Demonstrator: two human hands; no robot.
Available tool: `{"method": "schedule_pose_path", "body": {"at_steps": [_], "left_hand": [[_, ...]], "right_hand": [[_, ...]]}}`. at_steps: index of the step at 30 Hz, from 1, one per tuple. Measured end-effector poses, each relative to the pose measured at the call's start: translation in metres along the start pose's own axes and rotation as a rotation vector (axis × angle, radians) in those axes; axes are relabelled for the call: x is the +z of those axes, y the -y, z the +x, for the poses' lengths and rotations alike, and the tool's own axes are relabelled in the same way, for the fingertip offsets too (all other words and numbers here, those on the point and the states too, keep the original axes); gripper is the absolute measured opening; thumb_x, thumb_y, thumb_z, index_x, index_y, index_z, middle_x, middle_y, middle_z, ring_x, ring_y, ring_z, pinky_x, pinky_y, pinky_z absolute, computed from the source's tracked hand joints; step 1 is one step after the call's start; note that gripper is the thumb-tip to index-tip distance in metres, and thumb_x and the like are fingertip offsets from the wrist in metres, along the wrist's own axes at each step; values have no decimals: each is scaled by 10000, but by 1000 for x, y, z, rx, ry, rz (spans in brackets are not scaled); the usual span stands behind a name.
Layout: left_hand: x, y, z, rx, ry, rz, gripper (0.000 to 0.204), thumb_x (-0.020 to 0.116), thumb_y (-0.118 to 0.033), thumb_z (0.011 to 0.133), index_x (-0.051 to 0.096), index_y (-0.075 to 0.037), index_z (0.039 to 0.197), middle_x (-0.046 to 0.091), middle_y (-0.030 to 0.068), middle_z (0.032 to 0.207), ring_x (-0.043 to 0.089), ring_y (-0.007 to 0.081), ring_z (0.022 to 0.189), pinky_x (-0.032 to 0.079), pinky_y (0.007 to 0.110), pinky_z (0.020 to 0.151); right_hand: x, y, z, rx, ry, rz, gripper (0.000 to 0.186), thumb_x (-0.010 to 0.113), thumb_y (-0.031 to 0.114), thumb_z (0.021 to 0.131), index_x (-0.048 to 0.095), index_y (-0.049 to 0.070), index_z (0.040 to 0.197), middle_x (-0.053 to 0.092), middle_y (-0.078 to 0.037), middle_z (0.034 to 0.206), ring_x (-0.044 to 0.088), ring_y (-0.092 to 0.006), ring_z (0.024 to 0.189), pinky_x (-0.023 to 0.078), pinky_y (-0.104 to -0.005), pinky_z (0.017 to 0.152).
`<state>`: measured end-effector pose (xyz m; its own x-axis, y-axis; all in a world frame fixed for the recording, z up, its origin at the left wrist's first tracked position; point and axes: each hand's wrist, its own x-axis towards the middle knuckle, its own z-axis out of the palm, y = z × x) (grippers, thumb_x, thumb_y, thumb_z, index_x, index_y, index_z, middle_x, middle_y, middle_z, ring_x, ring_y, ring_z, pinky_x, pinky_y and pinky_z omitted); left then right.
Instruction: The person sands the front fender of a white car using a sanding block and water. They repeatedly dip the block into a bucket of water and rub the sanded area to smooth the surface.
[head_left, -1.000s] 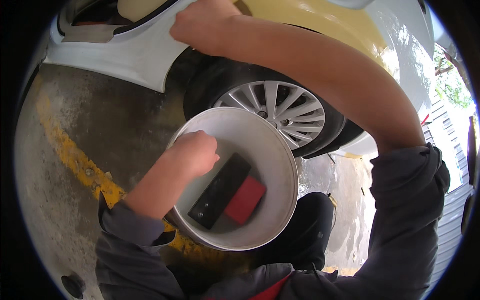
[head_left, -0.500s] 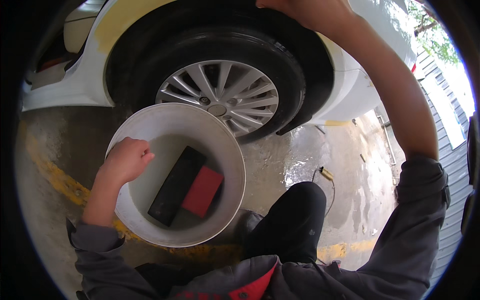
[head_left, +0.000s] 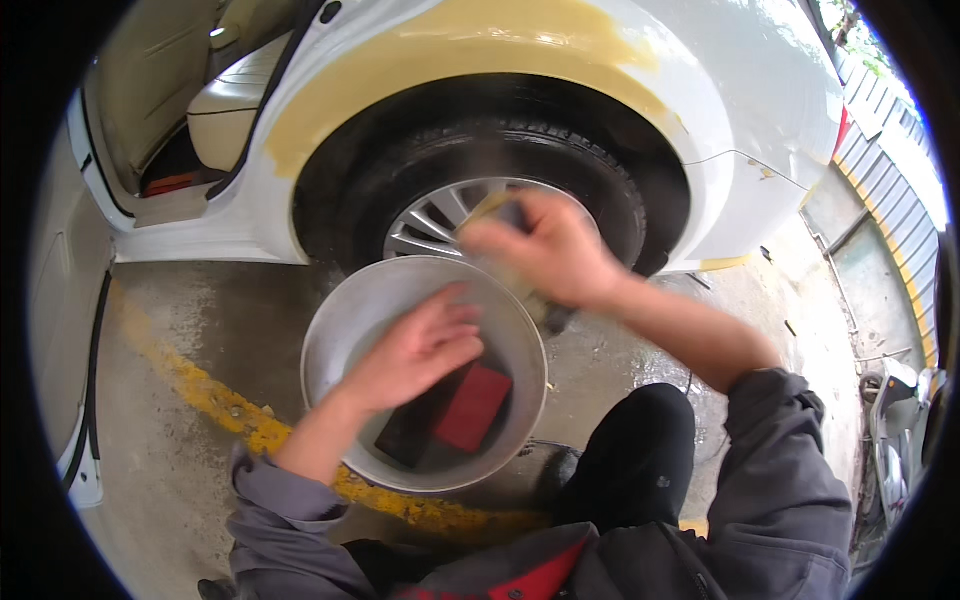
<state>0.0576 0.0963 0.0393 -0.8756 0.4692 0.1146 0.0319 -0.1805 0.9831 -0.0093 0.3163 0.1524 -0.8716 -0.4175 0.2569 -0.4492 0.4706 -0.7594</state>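
A round whitish bucket (head_left: 335, 335) with water in it stands before me. In it lie a long black block (head_left: 405, 440) and a red block (head_left: 474, 408), side by side. My left hand (head_left: 415, 350) is over the bucket, fingers stretched and slightly apart, holding nothing visible. Beyond the bucket's far right rim, my right hand (head_left: 550, 245) is smeared by motion in front of the wheel (head_left: 430, 225). Its fingers are closed on a thin yellowish piece (head_left: 488, 208), too blurred to name.
A white car's rear panel (head_left: 740, 110) has a yellowish patch (head_left: 460, 45) along the wheel arch. An open car door (head_left: 60, 260) stands at the left. My knee (head_left: 650, 430) is right of the bucket. A yellow line (head_left: 215, 395) crosses the wet concrete.
My right hand has come down from the top of the view to beside the bucket. My left hand has moved from the bucket's left rim to over its middle, its fingers opening. The view has shifted.
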Motion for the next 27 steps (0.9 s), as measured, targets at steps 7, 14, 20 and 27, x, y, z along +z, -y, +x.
{"method": "schedule_pose_path", "body": {"at_steps": [7, 14, 20, 27], "left_hand": [[-57, -13, -73, -249, -432, 167, 172, 640, -121, 1062, 683, 4, 1172, 757, 76, 993, 754, 158, 849, 645, 317, 727], [-43, -86, -92, 123, -554, 189, 216, 629, -133, 1074, 659, 22, 1222, 751, 85, 1093, 743, 142, 925, 638, 317, 795], [-36, -101, -124, 329, -625, 175, 186, 627, -58, 1061, 658, 41, 1216, 721, 45, 1110, 642, 65, 940, 537, 258, 849], [-40, -82, -99, 344, -570, 65, 181, 642, -73, 1056, 658, 26, 1206, 700, 14, 1066, 625, 63, 946, 514, 251, 855]], "right_hand": [[136, -80, -17, 414, 842, 350, 681, 731, 638, 954, 693, 9, 1212, 735, -86, 1042, 692, -198, 923, 573, -361, 837], [288, -174, -63, 185, 1489, -529, 387, 597, 308, 1010, 753, -14, 863, 733, -101, 817, 672, -230, 673, 540, -410, 631], [234, -84, -38, 754, 1209, 350, 336, 598, 323, 1026, 671, 88, 797, 606, -28, 689, 531, -153, 531, 397, -335, 463], [-34, 88, 117, -538, -129, -114, 400, 659, 436, 1062, 806, 98, 908, 740, -49, 775, 735, -175, 773, 590, -346, 731]]}}
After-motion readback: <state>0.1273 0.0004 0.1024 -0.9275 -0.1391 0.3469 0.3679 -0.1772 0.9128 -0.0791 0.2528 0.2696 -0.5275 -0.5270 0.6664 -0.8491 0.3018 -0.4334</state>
